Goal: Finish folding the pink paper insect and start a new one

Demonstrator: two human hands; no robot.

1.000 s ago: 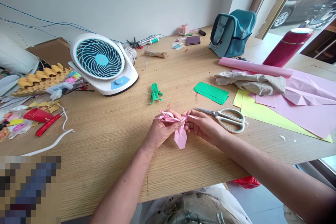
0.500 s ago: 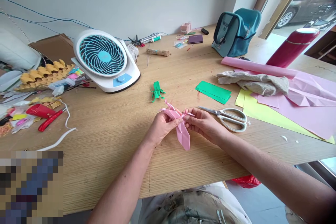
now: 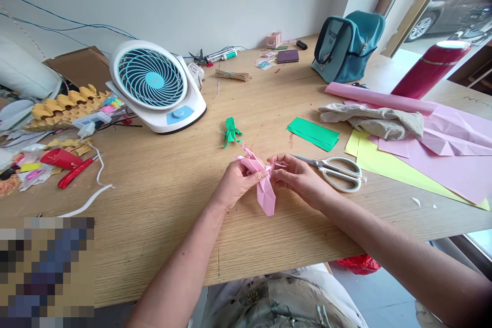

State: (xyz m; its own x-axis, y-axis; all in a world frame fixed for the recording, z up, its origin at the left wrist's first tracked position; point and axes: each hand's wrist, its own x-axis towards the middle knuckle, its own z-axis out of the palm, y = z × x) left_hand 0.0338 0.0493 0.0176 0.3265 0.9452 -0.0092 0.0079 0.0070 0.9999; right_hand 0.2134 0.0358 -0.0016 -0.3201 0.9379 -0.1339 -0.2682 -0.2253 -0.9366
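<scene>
A pink folded paper figure (image 3: pixel 266 197) with thin twisted limbs is held up just above the wooden table. My left hand (image 3: pixel 237 183) grips its body, the thumb pressed flat on top. At its right side, my right hand (image 3: pixel 295 178) pinches one of the narrow pink limbs between thumb and fingers. Beyond them lies a green folded paper figure (image 3: pixel 231 132) with several bent legs. White-handled scissors (image 3: pixel 340 171) rest close to my right hand, their blades pointing toward it. Green paper rectangles (image 3: pixel 313 134) lie behind the scissors.
A white and blue fan (image 3: pixel 156 87) stands at the back left, with craft scraps beside it. On the right are pink paper (image 3: pixel 442 174), yellow paper (image 3: pixel 395 169), a grey cloth (image 3: pixel 376 119), a red flask (image 3: pixel 430 69) and a teal bag (image 3: pixel 346 48).
The lower flap of the pink paper figure has swung slightly left. My right-hand fingers have shifted a little on the thin limb. The view has moved slightly.
</scene>
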